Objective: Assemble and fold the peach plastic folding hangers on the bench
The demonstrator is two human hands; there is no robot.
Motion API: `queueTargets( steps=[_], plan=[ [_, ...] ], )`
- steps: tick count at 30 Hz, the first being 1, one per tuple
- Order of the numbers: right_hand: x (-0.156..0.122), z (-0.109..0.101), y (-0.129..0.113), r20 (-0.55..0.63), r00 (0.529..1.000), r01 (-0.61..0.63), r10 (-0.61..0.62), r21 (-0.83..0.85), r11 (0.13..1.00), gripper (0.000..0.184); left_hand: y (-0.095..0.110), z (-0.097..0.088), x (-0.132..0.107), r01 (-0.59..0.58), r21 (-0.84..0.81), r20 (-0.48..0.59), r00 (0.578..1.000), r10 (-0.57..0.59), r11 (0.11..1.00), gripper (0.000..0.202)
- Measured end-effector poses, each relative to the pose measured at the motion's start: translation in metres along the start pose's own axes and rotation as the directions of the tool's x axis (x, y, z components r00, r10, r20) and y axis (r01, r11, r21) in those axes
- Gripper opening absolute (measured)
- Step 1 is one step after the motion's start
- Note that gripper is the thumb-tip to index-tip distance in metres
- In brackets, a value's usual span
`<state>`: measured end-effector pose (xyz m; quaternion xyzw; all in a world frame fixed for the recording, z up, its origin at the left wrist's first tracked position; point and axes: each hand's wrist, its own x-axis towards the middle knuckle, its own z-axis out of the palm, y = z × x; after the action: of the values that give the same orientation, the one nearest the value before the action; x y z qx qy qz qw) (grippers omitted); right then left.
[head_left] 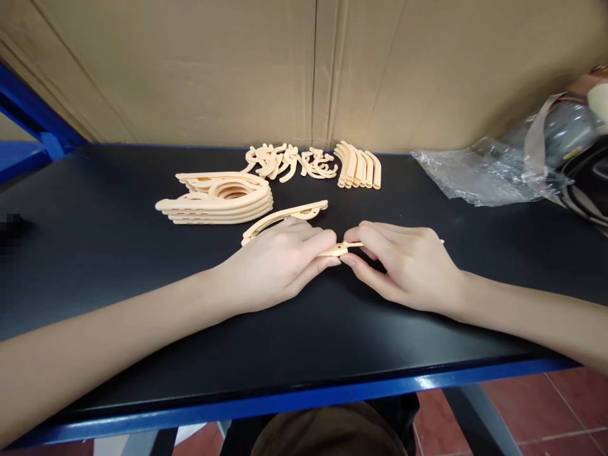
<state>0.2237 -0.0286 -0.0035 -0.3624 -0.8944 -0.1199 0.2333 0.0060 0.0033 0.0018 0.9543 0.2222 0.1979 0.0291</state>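
Observation:
My left hand [280,263] and my right hand [403,266] meet at the middle of the black table [118,266], both closed on a peach plastic hanger piece [339,248] pinched between their fingertips. Its right end pokes out past my right hand. A curved peach hanger arm [285,218] lies just behind my left hand, touching it. A stack of assembled peach hangers [218,199] rests further back on the left.
At the back lie a pile of small peach hook parts [289,161] and a row of curved peach arms [358,168]. A crumpled clear plastic bag [475,174] and a dark helmet-like object [579,158] sit at the right. A cardboard wall [304,69] stands behind.

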Motion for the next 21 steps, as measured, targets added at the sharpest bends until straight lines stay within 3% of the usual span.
queueTargets(
  steps=[8, 21],
  plan=[
    [-0.0004, -0.0001, 0.0013, 0.000, 0.999, 0.034, -0.034, 0.015, 0.999, 0.027, 0.0000, 0.0000, -0.0011, -0.014, 0.010, 0.002, 1.000, 0.014, 1.000, 0.030],
    [-0.0004, -0.0004, -0.0018, -0.041, 0.993, 0.105, -0.113, -0.160, 0.981, 0.027, -0.0002, -0.0004, -0.0008, -0.027, 0.007, 0.008, 1.000, 0.027, 1.000, 0.030]
  ],
)
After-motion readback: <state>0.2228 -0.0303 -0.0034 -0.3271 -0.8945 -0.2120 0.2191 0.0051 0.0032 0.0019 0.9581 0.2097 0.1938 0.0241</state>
